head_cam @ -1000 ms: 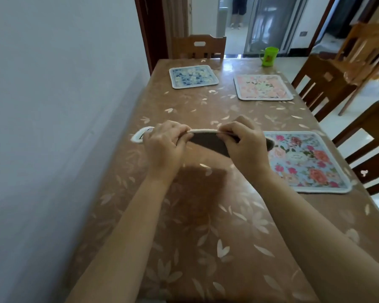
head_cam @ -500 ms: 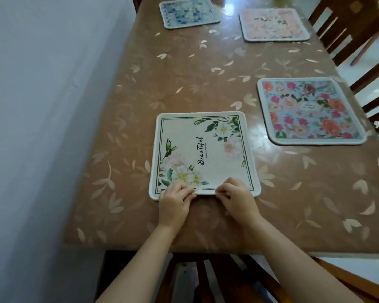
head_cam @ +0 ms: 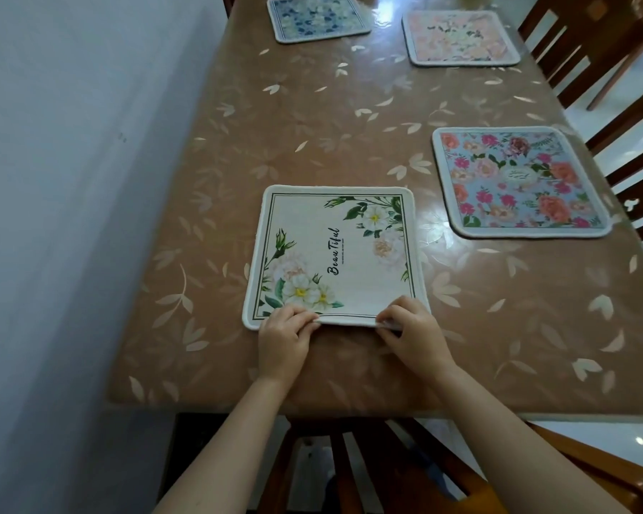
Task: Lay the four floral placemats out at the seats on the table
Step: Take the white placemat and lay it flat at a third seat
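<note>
A cream placemat (head_cam: 335,254) with white flowers and black lettering lies flat on the table near its front left. My left hand (head_cam: 284,337) pinches the mat's near edge at the left, and my right hand (head_cam: 411,333) pinches the same edge at the right, where it is slightly lifted. A blue and pink rose placemat (head_cam: 518,181) lies to the right. At the far end lie a blue floral placemat (head_cam: 316,16) and a peach floral placemat (head_cam: 459,37).
The brown leaf-patterned table (head_cam: 349,124) stands against a white wall (head_cam: 71,179) on the left. Wooden chairs (head_cam: 609,87) line the right side, and another chair (head_cam: 405,469) stands under the near edge below my arms.
A second ago both hands held the cream mat up edge-on over the table. It has since been laid flat, and my view has tilted down. The hands still grip its near edge.
</note>
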